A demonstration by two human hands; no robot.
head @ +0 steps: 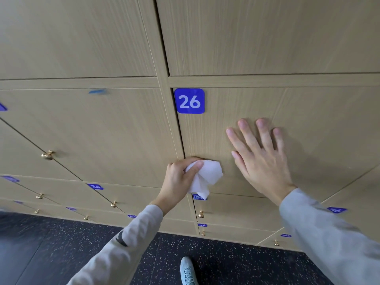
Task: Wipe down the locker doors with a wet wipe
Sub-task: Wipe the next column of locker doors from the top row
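A light wooden locker door (318, 124) carries a blue plate with the number 26 (189, 101) at its upper left corner. My left hand (178, 182) grips a crumpled white wet wipe (207, 175) and presses it against the lower left corner of that door, close to the door's left edge. My right hand (261, 157) lies flat on the same door, fingers spread, just right of the wipe. Both sleeves are grey.
More wooden locker doors with blue number plates and small brass knobs (47, 155) fill the wall to the left and below. A dark speckled floor (61, 243) runs along the bottom. My light blue shoe (187, 271) stands close to the lockers.
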